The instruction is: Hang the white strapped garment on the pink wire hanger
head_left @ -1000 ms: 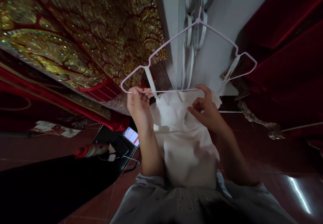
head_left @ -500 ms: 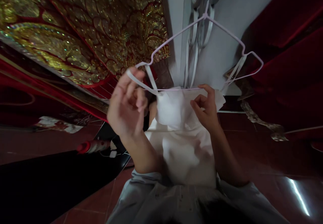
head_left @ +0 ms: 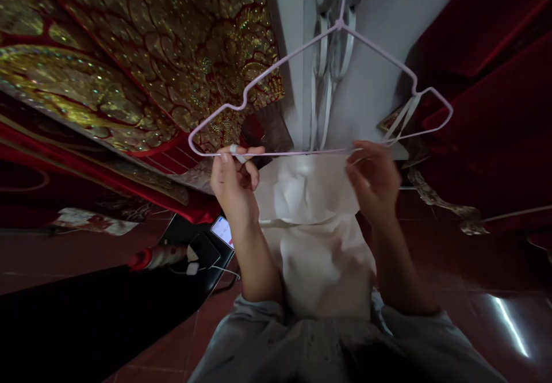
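Note:
A pale pink wire hanger (head_left: 340,25) hangs in front of me. At the left part of its lower bar is my left hand (head_left: 236,190), thumb against the bar, with a white strap (head_left: 235,150) looped over a finger. Behind and below the bar is white cloth (head_left: 297,190); where it joins the straps is hidden. My right hand (head_left: 377,179) is closed at the right part of the bar, slightly blurred, and what its fingers pinch is unclear. Another thin white strap (head_left: 405,121) still loops over the hanger's right notch.
Gold sequined red garments (head_left: 172,55) hang on the left, and dark red cloth (head_left: 495,95) on the right. White hangers (head_left: 330,61) hang behind. On a black surface (head_left: 142,291) at lower left are a red-capped bottle (head_left: 159,255), a lit phone (head_left: 223,232) and a cable.
The left strap has come off the hanger's left shoulder, leaving that end bare. My left hand has lowered to the bar; my right hand has moved right along it and closed.

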A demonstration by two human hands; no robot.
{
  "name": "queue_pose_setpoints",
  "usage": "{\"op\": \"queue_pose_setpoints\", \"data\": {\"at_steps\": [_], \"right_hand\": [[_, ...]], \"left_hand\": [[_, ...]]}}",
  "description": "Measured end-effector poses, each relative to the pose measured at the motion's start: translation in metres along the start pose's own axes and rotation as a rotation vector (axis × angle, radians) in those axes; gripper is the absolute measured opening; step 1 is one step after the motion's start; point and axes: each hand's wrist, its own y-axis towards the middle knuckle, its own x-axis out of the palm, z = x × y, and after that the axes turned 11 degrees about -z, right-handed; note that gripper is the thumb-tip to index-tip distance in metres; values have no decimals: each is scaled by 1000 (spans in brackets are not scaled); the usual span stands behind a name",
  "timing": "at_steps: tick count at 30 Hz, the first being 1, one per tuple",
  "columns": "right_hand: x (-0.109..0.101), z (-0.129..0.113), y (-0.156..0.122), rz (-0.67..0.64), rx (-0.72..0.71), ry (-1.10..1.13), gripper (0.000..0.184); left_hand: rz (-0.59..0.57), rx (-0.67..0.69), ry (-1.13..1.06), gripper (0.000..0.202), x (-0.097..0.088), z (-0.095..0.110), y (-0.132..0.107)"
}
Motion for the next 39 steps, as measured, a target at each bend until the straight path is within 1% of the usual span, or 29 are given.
{"op": "queue_pose_setpoints", "data": {"at_steps": [2, 3, 4, 5, 6, 8, 11, 13, 15, 16, 18, 19, 21, 22, 24, 26, 27, 29, 31, 33, 34, 37, 38, 39], "right_hand": [[-18, 2, 13, 278, -60, -72, 26], [-28, 3, 20, 369, -66, -108, 24], [-37, 3, 27, 404, -54, -141, 23], [-44, 2, 33, 384, -26, -173, 22], [-50, 0, 39, 330, 9, -199, 19], [-54, -9, 46, 218, 68, -227, 13], [-50, -28, 50, 132, 71, -177, 13], [-47, -38, 53, 95, 43, -77, 5], [-48, -36, 61, 99, -11, 63, 21], [-51, -30, 66, 130, -44, 130, 27], [-62, -7, 78, 236, -119, 218, 30], [-71, 10, 84, 299, -150, 232, 31], [-91, 47, 94, 376, -230, 189, 43], [-102, 66, 96, 416, -263, 181, 45], [-119, 96, 94, 538, -314, 191, 42], [-126, 110, 82, 642, -337, 182, 36], [-125, 110, 73, 677, -344, 171, 33], [-115, 100, 54, 693, -355, 149, 29], [-96, 79, 36, 638, -359, 127, 29], [-77, 54, 23, 527, -342, 95, 32], [-68, 43, 20, 431, -318, 70, 38], [-50, 20, 15, 54, -170, -35, 61], [-47, 16, 15, -40, -133, -65, 65], [-46, 14, 16, -98, -112, -87, 68]], "left_hand": [[-4, -4, 34, 40, -1, 1, 1], [-7, -7, 39, 39, -1, 1, 1], [-7, -5, 30, 39, 0, 2, 1], [-5, 0, 12, 38, 1, 2, 0], [0, 7, -15, 37, 2, 2, -1], [6, 26, -71, 34, 6, 2, -2], [-14, 46, -118, 34, 7, 0, -2], [-33, 58, -137, 36, 4, -1, -1], [-46, 70, -156, 38, 0, -2, 0], [-53, 70, -163, 38, -1, -3, 1], [-66, 68, -173, 38, -2, -3, 1], [-73, 68, -176, 38, -3, -3, 1], [-78, 68, -180, 37, -2, -3, 1], [-75, 68, -179, 37, -1, -2, 1], [-56, 63, -169, 38, 0, -2, 1], [-27, 54, -150, 39, 0, -2, 1], [-17, 50, -141, 40, 1, -2, 1], [-15, 43, -136, 39, 1, -2, 1], [-24, 36, -148, 38, 2, -3, 0], [-23, 25, -162, 36, 4, -3, -1], [-20, 18, -165, 36, 5, -3, -1], [-13, -10, -167, 36, 6, -3, -3], [-6, -9, -164, 33, 4, -4, -3], [10, 2, -156, 30, 2, -6, -3]]}}
